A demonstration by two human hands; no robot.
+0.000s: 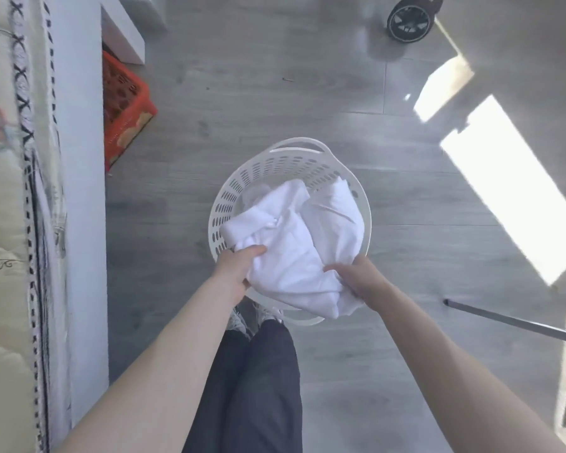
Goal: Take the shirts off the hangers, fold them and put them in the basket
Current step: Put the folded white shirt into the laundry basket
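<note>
At frame centre, both hands hold 1 folded white shirt [291,256] over the white laundry basket [229,197] on the floor. The left hand [239,266] grips its near-left edge, the right hand [356,276] its near-right corner. The shirt extends away from the hands, already partly inside the rim; lowering looks next.

The floor [209,125] is grey wood-look planking, with 2 bright patches of sunlight [510,191] lying slantwise across its right side. Along the left runs a cream quilted mattress [0,191] edged with black-and-white trim, set against a white panel [79,158]. Beyond it a red perforated crate [125,106] sits on the floor, partly under a white shelf [125,31]. A black wheel [409,19] stands near the top edge, and a dark bar [510,322] crosses low at the right.
</note>
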